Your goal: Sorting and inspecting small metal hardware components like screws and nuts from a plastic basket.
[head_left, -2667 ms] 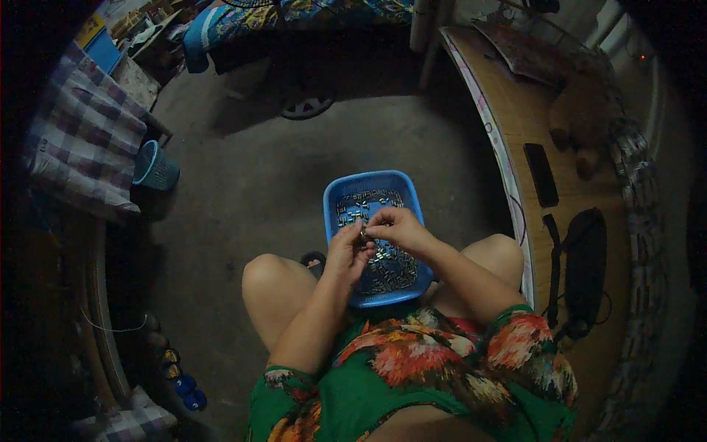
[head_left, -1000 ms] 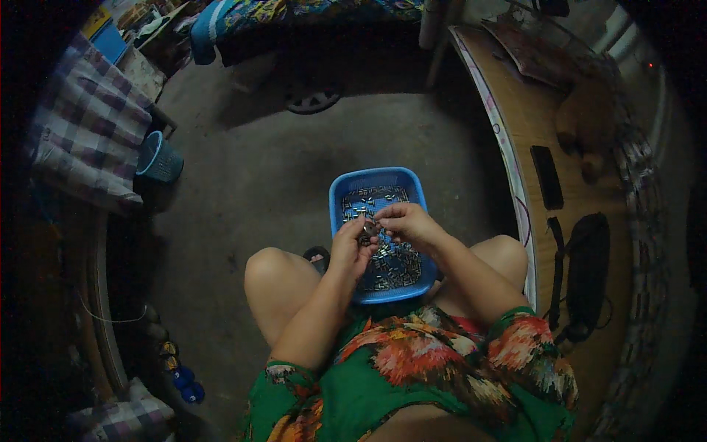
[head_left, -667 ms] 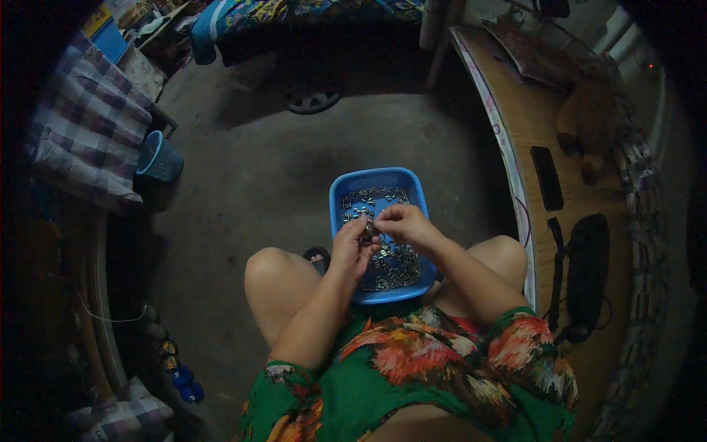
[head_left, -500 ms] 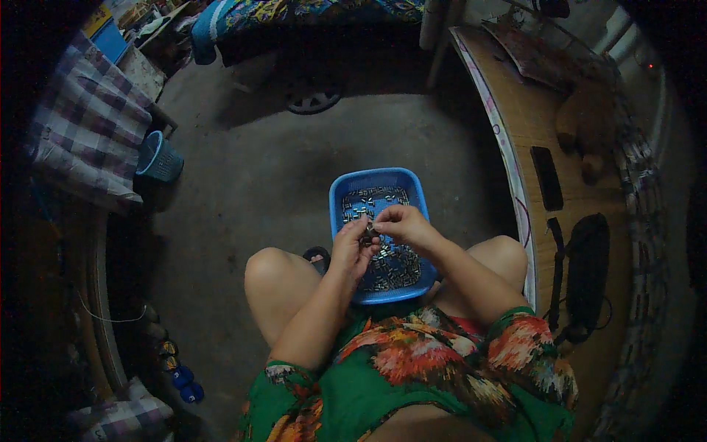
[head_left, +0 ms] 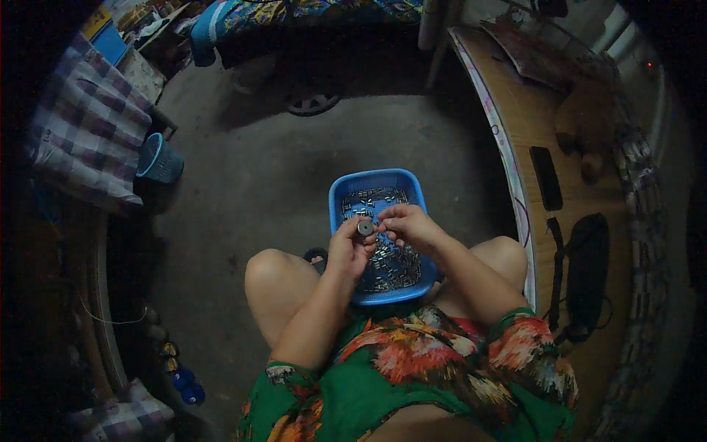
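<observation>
A blue plastic basket (head_left: 387,298) stands between my knees, with many small shiny metal pieces (head_left: 401,274) spread over its bottom. Above it, my left hand (head_left: 350,249) is closed round a round grey metal part (head_left: 365,227), whose flat face has a small dark hole in the middle. Close beside it on the right, my right hand (head_left: 409,225) has its thumb and forefinger pinched together near the metal part. Whatever may be between those fingertips is too small to make out.
A wooden bench (head_left: 515,110) runs along my right, bearing a black phone (head_left: 546,178) and a dark bag (head_left: 589,276). At the left stands a blue-green waste basket (head_left: 160,163) beside a checked cloth (head_left: 92,121). A dark wheel-like disc (head_left: 314,103) lies on the floor ahead.
The metal part has turned in my left hand, so its flat round face now shows. My right fingers have drawn slightly away from it to the right.
</observation>
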The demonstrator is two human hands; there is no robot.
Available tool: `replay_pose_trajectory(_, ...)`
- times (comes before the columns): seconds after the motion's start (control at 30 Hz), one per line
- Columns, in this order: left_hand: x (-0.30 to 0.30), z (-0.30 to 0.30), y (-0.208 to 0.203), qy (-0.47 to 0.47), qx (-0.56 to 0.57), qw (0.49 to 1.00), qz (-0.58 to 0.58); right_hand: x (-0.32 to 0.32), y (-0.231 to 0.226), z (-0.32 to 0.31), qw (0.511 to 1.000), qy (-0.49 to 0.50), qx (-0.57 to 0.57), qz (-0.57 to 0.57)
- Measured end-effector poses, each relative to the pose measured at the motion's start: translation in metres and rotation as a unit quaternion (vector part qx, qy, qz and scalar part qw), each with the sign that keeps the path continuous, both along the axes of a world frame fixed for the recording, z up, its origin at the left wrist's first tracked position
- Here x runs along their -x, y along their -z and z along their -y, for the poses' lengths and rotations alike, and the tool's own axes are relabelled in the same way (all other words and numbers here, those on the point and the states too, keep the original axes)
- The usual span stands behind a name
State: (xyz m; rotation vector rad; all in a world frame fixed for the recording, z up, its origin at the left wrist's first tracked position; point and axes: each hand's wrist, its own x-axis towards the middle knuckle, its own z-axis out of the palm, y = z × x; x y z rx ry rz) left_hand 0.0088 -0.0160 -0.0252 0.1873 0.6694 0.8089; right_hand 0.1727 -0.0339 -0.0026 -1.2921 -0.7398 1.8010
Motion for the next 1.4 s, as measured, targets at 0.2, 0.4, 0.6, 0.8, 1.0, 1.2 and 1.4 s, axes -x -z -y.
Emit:
replay_pose_trajectory(0.2, 0.000, 0.000, 0.001, 0.002, 0.012, 1.000, -0.008, -0.001, -0.008, -0.002, 0.999, -0.012, 0.035, 0.011)
replay_pose_trajectory(0.4, 0.000, 0.002, 0.003, 0.001, 0.006, 0.999, -0.039, 0.003, -0.002, -0.002, 1.000, 0.009, 0.009, -0.022)
replay_pose_trajectory(0.6, 0.000, 0.001, 0.004, 0.012, -0.013, 0.999, -0.051, 0.002, -0.003, -0.003, 0.999, 0.033, -0.004, -0.029)
replay_pose_trajectory(0.8, -0.001, 0.002, 0.001, 0.009, -0.010, 0.999, -0.046, 0.005, -0.007, -0.002, 1.000, -0.009, -0.002, 0.010)
replay_pose_trajectory(1.0, -0.002, 0.002, 0.004, 0.020, -0.003, 1.000, -0.015, 0.012, -0.006, 0.001, 0.994, -0.005, -0.059, 0.091)
replay_pose_trajectory(1.2, -0.001, 0.002, 0.002, 0.017, 0.005, 1.000, -0.021, 0.016, -0.011, 0.003, 0.989, -0.011, -0.082, 0.121)
replay_pose_trajectory(1.4, -0.002, 0.004, -0.003, 0.018, 0.009, 0.999, -0.037, 0.016, -0.006, 0.005, 0.989, -0.001, -0.122, 0.088)
